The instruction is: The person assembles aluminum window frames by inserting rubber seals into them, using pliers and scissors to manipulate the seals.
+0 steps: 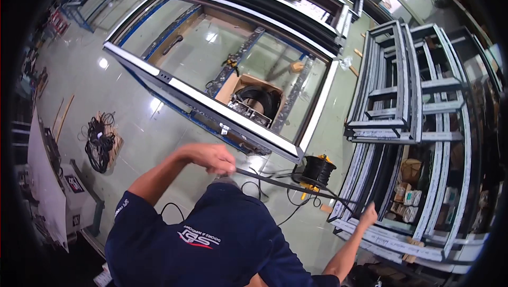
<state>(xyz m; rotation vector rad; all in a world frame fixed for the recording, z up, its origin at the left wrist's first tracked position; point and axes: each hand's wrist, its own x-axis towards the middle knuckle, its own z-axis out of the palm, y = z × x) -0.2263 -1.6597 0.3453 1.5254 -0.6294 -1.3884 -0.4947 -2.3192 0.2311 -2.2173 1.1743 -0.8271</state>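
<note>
My left hand (211,157) is closed on a long black rubber strip (286,184). The strip runs taut to the right, to my right hand (368,215), which pinches its other end next to the leaning frames. Both arms reach out from my dark blue shirt (211,239). Just beyond my hands lies a large window frame (211,102) with white and dark profiles, flat on supports. Under that frame an open cardboard box (241,83) holds a coil of black strip.
A black cable reel on a yellow stand (318,170) sits on the floor between my hands, its lead trailing toward me. Stacked dark window frames (391,86) lean at the right. A bundle of black cables (100,141) lies at the left, on a glossy green floor.
</note>
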